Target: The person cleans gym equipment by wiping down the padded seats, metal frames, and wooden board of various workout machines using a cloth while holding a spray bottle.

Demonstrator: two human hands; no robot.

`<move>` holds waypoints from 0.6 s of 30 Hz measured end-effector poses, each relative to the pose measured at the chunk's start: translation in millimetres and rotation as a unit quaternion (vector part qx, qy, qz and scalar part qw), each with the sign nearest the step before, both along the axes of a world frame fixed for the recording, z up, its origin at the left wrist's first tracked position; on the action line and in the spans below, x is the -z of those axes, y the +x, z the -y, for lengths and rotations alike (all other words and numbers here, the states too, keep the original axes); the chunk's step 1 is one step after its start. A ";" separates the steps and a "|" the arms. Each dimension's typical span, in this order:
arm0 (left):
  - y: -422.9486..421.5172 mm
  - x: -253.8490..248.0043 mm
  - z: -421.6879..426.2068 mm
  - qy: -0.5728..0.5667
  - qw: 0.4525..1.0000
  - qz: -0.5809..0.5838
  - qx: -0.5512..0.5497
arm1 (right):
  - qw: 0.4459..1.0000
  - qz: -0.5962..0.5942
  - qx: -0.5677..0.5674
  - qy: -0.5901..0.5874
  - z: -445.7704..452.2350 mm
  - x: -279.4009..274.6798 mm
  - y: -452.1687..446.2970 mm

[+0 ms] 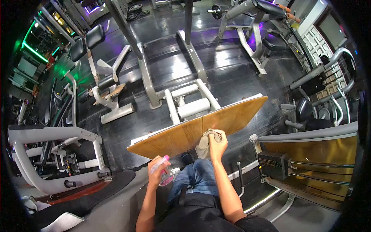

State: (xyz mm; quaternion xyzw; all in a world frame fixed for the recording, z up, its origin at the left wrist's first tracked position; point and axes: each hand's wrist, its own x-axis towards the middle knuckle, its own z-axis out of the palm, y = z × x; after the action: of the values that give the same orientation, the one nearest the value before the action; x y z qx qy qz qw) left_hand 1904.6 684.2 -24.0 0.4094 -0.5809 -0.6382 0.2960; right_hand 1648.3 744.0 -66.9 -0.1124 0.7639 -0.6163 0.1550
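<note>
My left hand (155, 172) is closed around a clear spray bottle (167, 178) with a pink top, held just below the near edge of a wooden board. In my right hand (218, 146) is a bunched beige cloth (203, 149), its loose end hanging down. The cloth is against or very close to the face of the wooden board (170, 137); contact is hard to make out. This board is tilted towards me and fixed to a pale metal frame (194, 108).
A grey machine frame (58, 135) stands at my left. To my right is a weight stack (272, 164) with guide rods. Farther off are a padded bench machine (95, 36) and another bench (251, 42) on the dark floor (228, 81).
</note>
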 end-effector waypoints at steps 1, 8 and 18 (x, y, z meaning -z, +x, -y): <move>-4.6 -3.3 0.3 0.010 1.000 0.001 0.007 | 1.000 0.013 0.009 -0.008 5.2 -5.1 5.0; -36.9 -31.4 11.8 -0.022 0.999 0.013 0.034 | 0.992 -0.040 -0.121 0.005 7.8 7.0 57.4; -64.4 -48.1 37.6 -0.089 0.985 0.050 0.140 | 0.995 0.007 0.096 -0.005 -8.8 57.9 -14.2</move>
State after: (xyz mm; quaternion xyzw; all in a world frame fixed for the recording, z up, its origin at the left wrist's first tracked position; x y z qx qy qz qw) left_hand 1840.1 646.6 24.0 0.3270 -0.7010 -0.5982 0.2096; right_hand 1634.1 752.8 -124.8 -0.0352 0.7668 -0.6332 0.0994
